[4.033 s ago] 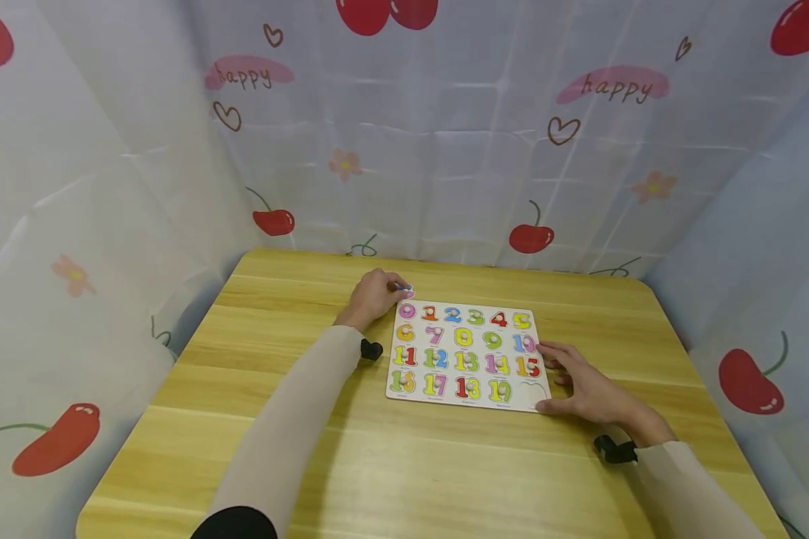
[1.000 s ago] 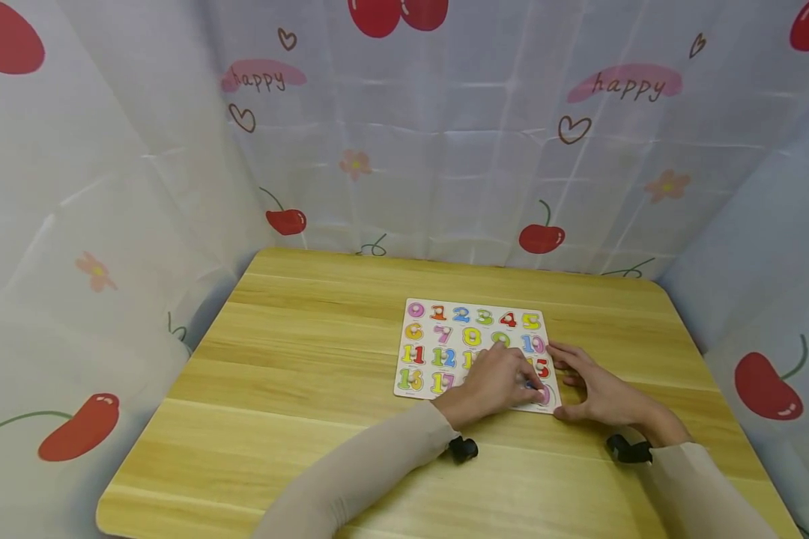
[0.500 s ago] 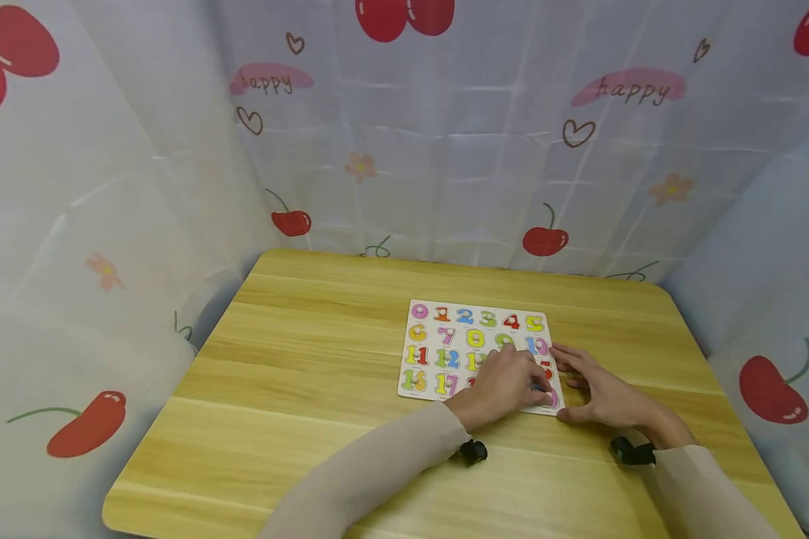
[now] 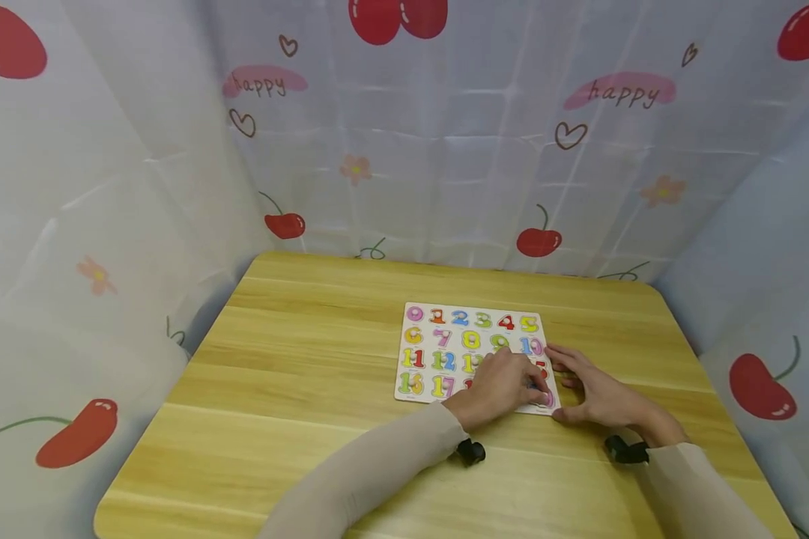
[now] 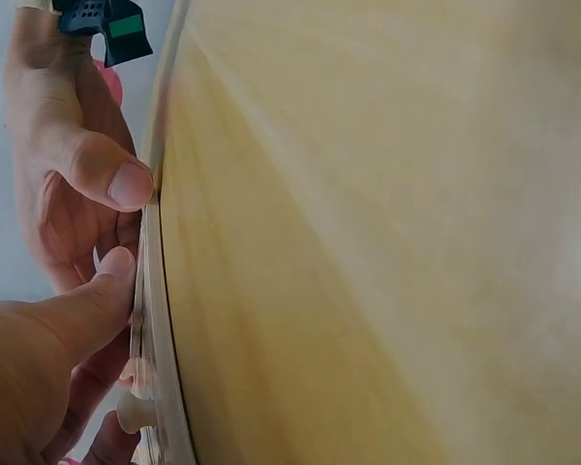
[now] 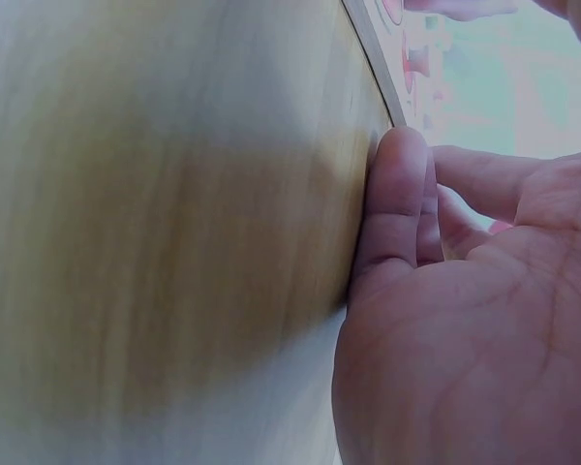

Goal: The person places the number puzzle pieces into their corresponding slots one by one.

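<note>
A white number puzzle board lies flat on the table, its colourful number pieces sitting in rows from 0 upward. My left hand reaches across the lower part of the board and pinches the number 20 puzzle piece at the bottom right slot, thumb and fingers close to the board face. That hand covers some numbers of the lower rows. In the left wrist view a round wooden knob stands out beside its fingers. My right hand rests at the board's right edge, fingers along the side and thumb near the lower corner.
The light wooden table has rounded corners. White curtains with cherry prints and the word happy stand around its back and sides. A small black camera is strapped to the left wrist, another to the right.
From the board's top left corner, my left hand has carried the number 20 piece to the bottom right slot. Over the last second it stays there; the right hand keeps its place.
</note>
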`<state>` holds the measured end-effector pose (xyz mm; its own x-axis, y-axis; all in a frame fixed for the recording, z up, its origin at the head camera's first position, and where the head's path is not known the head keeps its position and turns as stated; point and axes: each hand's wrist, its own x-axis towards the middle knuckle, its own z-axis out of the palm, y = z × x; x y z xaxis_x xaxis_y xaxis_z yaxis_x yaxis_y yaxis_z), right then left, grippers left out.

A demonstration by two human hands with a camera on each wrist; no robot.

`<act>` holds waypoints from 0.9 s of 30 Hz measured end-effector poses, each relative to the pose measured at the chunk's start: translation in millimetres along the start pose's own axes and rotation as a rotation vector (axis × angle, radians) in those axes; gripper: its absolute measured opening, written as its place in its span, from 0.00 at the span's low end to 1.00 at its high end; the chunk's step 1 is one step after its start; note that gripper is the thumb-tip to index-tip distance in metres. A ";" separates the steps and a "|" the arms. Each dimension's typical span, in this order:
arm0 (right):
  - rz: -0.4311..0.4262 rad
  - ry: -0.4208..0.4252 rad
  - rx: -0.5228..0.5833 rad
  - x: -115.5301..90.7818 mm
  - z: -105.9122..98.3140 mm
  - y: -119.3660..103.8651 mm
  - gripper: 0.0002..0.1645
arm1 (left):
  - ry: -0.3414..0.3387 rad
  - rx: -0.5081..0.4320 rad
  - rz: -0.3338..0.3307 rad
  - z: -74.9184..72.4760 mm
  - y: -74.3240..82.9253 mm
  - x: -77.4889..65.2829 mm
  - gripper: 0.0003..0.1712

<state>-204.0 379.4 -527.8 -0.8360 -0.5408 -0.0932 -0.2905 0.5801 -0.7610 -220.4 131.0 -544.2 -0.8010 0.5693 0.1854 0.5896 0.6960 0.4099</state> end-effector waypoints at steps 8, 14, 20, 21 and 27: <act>0.001 -0.006 -0.016 -0.1 1.4 -3.1 0.71 | 0.011 -0.105 -0.056 -5.0 -0.7 -4.1 0.05; -0.011 0.003 -0.003 -1.7 3.4 -4.3 0.71 | 0.004 -0.020 0.007 -7.1 1.8 -5.5 0.05; -0.012 0.004 -0.005 -3.7 3.0 -3.7 0.71 | -0.001 0.116 0.049 -7.6 6.4 -4.7 0.07; -0.014 0.003 -0.007 -3.9 3.3 -3.8 0.70 | -0.005 0.145 0.054 -7.7 6.9 -4.5 0.07; 0.014 0.001 -0.005 -4.8 6.6 -4.2 0.71 | -0.044 0.259 0.067 -10.3 9.7 -6.9 0.09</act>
<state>-195.6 375.5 -528.4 -0.8407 -0.5316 -0.1030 -0.2809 0.5908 -0.7564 -210.3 129.4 -532.3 -0.7573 0.6324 0.1628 0.6527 0.7416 0.1553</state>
